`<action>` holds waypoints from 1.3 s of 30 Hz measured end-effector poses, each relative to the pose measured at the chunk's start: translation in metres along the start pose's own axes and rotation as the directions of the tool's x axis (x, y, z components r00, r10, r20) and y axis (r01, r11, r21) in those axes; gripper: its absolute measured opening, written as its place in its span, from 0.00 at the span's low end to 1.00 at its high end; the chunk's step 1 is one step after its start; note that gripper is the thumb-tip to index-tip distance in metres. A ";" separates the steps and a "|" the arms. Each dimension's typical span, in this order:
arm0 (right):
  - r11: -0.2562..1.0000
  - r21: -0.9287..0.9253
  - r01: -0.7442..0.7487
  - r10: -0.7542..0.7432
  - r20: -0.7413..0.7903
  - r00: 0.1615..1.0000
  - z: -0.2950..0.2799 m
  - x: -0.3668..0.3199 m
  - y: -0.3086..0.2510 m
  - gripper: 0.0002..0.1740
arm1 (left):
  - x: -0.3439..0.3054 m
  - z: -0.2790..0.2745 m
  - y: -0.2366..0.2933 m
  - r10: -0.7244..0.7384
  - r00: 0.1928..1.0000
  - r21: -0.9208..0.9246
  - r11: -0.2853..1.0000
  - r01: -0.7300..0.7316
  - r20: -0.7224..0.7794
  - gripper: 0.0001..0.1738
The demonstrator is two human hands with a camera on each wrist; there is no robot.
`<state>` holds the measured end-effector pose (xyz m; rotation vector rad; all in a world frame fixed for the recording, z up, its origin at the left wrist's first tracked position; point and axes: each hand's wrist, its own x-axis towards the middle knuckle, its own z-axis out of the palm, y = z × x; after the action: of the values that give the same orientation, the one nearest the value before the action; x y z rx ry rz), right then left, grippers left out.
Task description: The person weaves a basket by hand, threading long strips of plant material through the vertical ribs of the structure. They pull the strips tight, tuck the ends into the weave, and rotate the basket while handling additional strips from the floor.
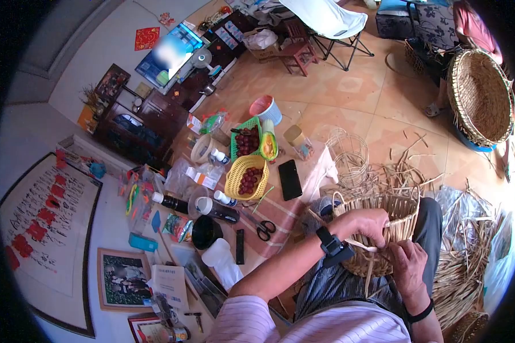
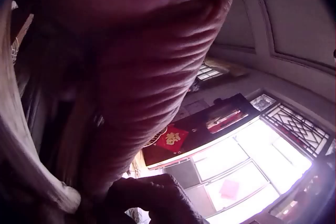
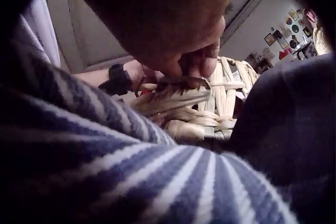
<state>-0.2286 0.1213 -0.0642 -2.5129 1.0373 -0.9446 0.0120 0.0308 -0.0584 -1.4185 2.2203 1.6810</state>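
A half-woven basket (image 1: 403, 214) of pale dried strips sits on the person's lap; its weave (image 3: 226, 95) shows in the right wrist view. The left hand (image 1: 369, 226) reaches over its near side, fingers curled round a pale strip (image 1: 360, 246). Close beside it, the right hand (image 1: 409, 263) pinches at the same side of the weave. In the left wrist view the left hand (image 2: 142, 66) fills much of the picture, with a strip (image 2: 31, 150) at its left. The right hand's fingertips (image 3: 202, 66) meet the weave in the right wrist view.
Loose strips (image 1: 463, 268) lie on the floor at the right. On the table at the left stand fruit baskets (image 1: 261, 186), bottles, a phone (image 1: 290, 179) and scissors (image 1: 265, 230). A large round basket (image 1: 480, 97) stands at the upper right near another person.
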 end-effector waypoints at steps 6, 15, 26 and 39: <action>0.996 0.014 -0.086 0.086 0.042 0.995 0.002 -0.002 -0.002 0.12 | -0.012 -0.004 0.018 0.019 1.000 0.000 1.000 -0.019 -0.017 0.26; 0.916 -0.254 -0.311 0.290 -0.117 0.950 -0.037 -0.016 0.065 0.07 | -0.022 -0.011 0.020 -0.025 0.998 0.028 0.999 0.024 0.058 0.24; 0.887 -0.240 -0.395 0.396 -0.048 0.917 -0.036 -0.032 0.096 0.06 | -0.071 -0.013 0.075 0.134 0.877 0.184 0.981 -0.053 -0.462 0.18; 0.995 -0.019 -0.102 0.104 0.164 0.981 -0.030 0.011 0.025 0.18 | -0.101 0.088 0.047 0.494 0.753 0.691 0.719 -0.074 -0.434 0.07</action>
<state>-0.2555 0.0956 -0.0481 -2.4697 1.1102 -0.6918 -0.0015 0.1636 -0.0095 -1.5500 3.0549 0.3129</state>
